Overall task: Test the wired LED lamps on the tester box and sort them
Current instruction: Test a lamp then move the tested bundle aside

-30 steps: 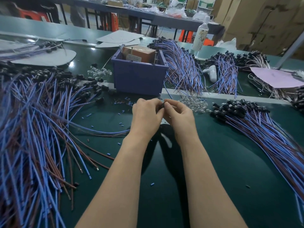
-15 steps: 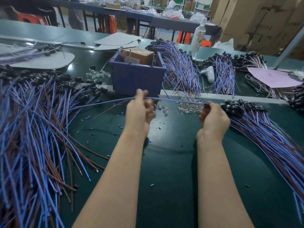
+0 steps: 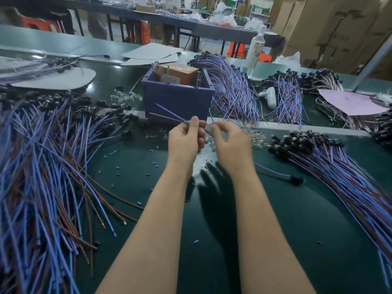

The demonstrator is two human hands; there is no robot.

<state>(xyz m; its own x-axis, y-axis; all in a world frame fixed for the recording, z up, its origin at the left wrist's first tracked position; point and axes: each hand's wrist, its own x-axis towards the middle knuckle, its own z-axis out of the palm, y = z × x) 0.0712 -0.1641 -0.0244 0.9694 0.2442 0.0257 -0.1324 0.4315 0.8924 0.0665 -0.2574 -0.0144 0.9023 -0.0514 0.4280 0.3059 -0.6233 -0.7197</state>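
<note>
My left hand point(image 3: 185, 141) pinches the bare ends of one wired LED lamp's blue and brown wires point(image 3: 169, 116), which stick up to the left in front of the tester box point(image 3: 178, 102), a purple bin holding a brown box point(image 3: 180, 74) with upright pins. My right hand point(image 3: 231, 145), blurred, has thumb and forefinger closed at the same wire right beside the left hand. That lamp's black head point(image 3: 296, 179) lies on the green table to the right, and its wire runs under my right forearm.
A big heap of wired lamps point(image 3: 42, 166) covers the left side, and another pile point(image 3: 339, 166) lies at the right. More bundles point(image 3: 233, 92) sit behind the box. Loose clear bulbs point(image 3: 256, 137), a white bottle point(image 3: 256, 49) and pink paper point(image 3: 350, 102) are further back.
My hands first drew the lamp's wire out straight, apart from each other. The right hand then let go of the lamp head, which now lies on the table, and came back to the left hand.
</note>
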